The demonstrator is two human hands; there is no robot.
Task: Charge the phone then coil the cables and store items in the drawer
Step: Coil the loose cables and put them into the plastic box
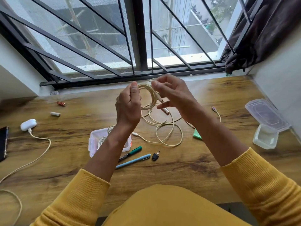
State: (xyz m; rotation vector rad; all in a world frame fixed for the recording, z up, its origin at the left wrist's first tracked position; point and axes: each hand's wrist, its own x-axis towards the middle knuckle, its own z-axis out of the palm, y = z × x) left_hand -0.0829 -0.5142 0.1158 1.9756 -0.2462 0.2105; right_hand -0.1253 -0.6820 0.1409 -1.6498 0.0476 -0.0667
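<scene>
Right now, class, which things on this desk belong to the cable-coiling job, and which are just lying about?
Belong to the job:
left hand
right hand
cream cable being coiled
loose cable
white charger

Lying about:
batteries
pens
empty clear container
green paper

head view, downward, close over desk [211,160]

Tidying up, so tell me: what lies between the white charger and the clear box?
In the head view, bare wood lies between the charger and the box; the charger's cable curves away below.
</scene>
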